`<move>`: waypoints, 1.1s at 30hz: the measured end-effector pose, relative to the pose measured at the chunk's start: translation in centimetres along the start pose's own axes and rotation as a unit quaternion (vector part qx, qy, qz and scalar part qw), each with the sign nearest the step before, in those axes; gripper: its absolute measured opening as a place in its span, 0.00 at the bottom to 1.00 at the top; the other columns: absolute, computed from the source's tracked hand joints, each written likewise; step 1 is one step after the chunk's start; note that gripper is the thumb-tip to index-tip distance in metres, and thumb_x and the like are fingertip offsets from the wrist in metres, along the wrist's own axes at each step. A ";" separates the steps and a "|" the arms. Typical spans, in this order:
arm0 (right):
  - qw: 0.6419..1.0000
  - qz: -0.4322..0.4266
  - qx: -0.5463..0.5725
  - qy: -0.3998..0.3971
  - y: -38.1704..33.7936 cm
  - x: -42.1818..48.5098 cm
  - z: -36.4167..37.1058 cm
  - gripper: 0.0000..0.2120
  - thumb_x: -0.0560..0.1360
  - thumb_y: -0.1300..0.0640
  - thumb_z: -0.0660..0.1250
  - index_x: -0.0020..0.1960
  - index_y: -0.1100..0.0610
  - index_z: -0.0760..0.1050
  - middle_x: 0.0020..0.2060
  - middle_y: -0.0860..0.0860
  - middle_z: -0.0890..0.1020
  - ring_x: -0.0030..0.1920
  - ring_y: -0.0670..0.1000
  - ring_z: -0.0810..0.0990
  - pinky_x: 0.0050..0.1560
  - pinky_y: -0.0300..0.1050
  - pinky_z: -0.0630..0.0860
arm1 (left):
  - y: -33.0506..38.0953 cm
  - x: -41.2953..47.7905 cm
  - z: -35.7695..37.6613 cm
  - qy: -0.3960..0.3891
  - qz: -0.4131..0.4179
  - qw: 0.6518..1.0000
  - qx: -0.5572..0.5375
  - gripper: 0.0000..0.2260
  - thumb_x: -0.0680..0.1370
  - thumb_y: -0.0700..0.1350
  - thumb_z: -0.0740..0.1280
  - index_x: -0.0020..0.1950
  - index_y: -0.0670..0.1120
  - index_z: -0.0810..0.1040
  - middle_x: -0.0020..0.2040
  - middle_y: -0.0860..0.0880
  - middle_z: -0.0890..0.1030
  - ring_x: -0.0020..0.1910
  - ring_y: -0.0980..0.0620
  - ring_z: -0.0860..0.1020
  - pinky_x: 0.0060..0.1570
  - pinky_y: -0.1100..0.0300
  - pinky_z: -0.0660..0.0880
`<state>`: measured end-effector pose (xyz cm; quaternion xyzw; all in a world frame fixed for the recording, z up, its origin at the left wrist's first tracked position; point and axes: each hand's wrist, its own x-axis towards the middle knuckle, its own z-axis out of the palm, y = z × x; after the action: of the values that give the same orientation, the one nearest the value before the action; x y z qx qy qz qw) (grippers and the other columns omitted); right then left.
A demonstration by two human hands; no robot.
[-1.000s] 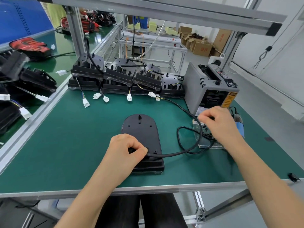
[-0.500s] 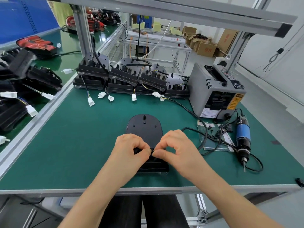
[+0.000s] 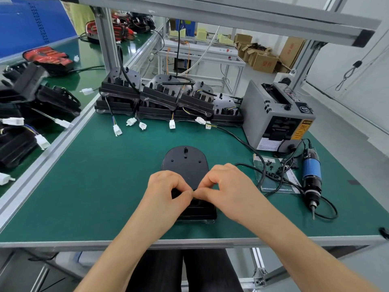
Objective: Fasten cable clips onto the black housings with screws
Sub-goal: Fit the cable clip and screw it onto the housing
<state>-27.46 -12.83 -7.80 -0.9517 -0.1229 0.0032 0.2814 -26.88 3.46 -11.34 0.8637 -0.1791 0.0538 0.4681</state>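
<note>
on the clear plastic sheet (image 3: 294,187) lie black screws (image 3: 273,175).

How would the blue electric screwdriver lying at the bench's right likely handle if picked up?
The screwdriver looks cylindrical and lies on its side, so a nudge could probably roll it. Its black cord loops slack on the mat, so it would likely trail floppily. The body looks rigid, probably hefty for its size.

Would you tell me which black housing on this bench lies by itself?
The housing at the middle front, where the left hand and right hand pinch at its near end; the other housings sit stacked in a row behind.
</note>
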 end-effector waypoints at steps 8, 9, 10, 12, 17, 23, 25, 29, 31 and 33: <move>0.999 0.017 -0.009 -0.032 -0.2 0.9 -0.4 0.09 0.71 0.44 0.70 0.37 0.45 0.72 0.39 0.41 0.77 0.48 0.45 0.71 0.45 0.40 0.66 | -0.2 -0.1 0.0 -0.004 -0.015 1.000 -0.003 0.14 0.74 0.40 0.68 0.30 0.55 0.75 0.45 0.66 0.75 0.54 0.64 0.67 0.48 0.79 0.61; 0.999 0.018 0.000 -0.035 -0.1 0.9 -0.4 0.09 0.70 0.44 0.70 0.37 0.44 0.72 0.38 0.41 0.77 0.47 0.44 0.72 0.44 0.39 0.67 | -0.2 -0.1 0.0 -0.005 -0.013 1.000 -0.002 0.14 0.74 0.40 0.68 0.31 0.55 0.75 0.45 0.67 0.75 0.55 0.65 0.66 0.48 0.80 0.60; 0.999 0.020 0.008 -0.039 0.0 0.9 -0.4 0.09 0.70 0.45 0.71 0.35 0.43 0.72 0.37 0.40 0.78 0.47 0.43 0.72 0.44 0.39 0.68 | -0.2 -0.2 0.0 -0.006 -0.012 1.000 -0.001 0.14 0.74 0.40 0.67 0.31 0.55 0.75 0.45 0.67 0.75 0.55 0.66 0.66 0.48 0.80 0.60; 0.998 0.027 0.022 -0.042 0.2 0.8 -0.3 0.10 0.70 0.45 0.71 0.34 0.42 0.72 0.36 0.41 0.79 0.44 0.42 0.73 0.44 0.39 0.70 | -0.2 -0.2 0.0 -0.007 -0.010 1.000 -0.002 0.14 0.74 0.40 0.67 0.31 0.54 0.75 0.46 0.67 0.74 0.55 0.67 0.65 0.48 0.81 0.59; 0.994 0.050 0.078 -0.049 0.5 0.9 -0.1 0.06 0.70 0.47 0.72 0.37 0.45 0.77 0.36 0.43 0.82 0.39 0.42 0.78 0.44 0.40 0.75 | -0.2 -0.2 -0.2 -0.020 -0.004 1.000 -0.008 0.13 0.75 0.39 0.67 0.33 0.53 0.76 0.42 0.61 0.76 0.56 0.68 0.64 0.49 0.81 0.59; 0.991 0.057 0.105 -0.054 1.0 1.1 0.1 0.06 0.70 0.48 0.73 0.35 0.45 0.77 0.34 0.43 0.81 0.35 0.40 0.76 0.40 0.37 0.74 | -0.2 -0.3 -0.5 -0.037 -0.002 0.999 -0.015 0.14 0.76 0.39 0.66 0.34 0.56 0.75 0.43 0.60 0.76 0.56 0.68 0.64 0.51 0.79 0.59; 0.991 0.052 0.116 -0.046 1.2 1.0 0.3 0.06 0.70 0.48 0.73 0.35 0.46 0.78 0.31 0.40 0.80 0.32 0.38 0.74 0.34 0.31 0.70 | -0.3 -0.3 -0.6 -0.045 -0.006 0.999 -0.018 0.15 0.75 0.40 0.67 0.34 0.58 0.75 0.44 0.61 0.76 0.57 0.69 0.63 0.51 0.81 0.59; 0.993 0.014 0.117 0.004 1.8 0.3 0.9 0.07 0.69 0.49 0.73 0.35 0.44 0.77 0.33 0.40 0.78 0.39 0.38 0.73 0.38 0.31 0.65 | -0.4 -0.2 -0.7 -0.055 -0.010 0.998 -0.019 0.13 0.73 0.43 0.70 0.35 0.59 0.75 0.47 0.62 0.76 0.58 0.71 0.61 0.50 0.83 0.56; 0.996 -0.022 0.088 0.022 1.9 0.1 1.1 0.06 0.70 0.48 0.73 0.36 0.43 0.77 0.37 0.39 0.78 0.44 0.39 0.72 0.40 0.31 0.64 | -0.4 -0.2 -0.5 -0.050 -0.008 0.999 -0.020 0.12 0.73 0.43 0.70 0.35 0.59 0.75 0.47 0.61 0.76 0.58 0.71 0.61 0.51 0.83 0.56; 0.996 -0.039 0.074 0.031 2.0 -0.1 1.3 0.06 0.70 0.48 0.73 0.37 0.44 0.77 0.40 0.38 0.78 0.45 0.41 0.72 0.42 0.30 0.64 | -0.5 -0.2 -0.4 -0.045 -0.004 0.999 -0.020 0.13 0.73 0.42 0.70 0.36 0.58 0.74 0.47 0.61 0.75 0.58 0.70 0.61 0.51 0.81 0.57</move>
<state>-27.15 -13.82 -9.94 -0.9225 -0.1503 -0.0284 0.3545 -26.87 4.14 -11.59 0.8565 -0.1978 0.0100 0.4767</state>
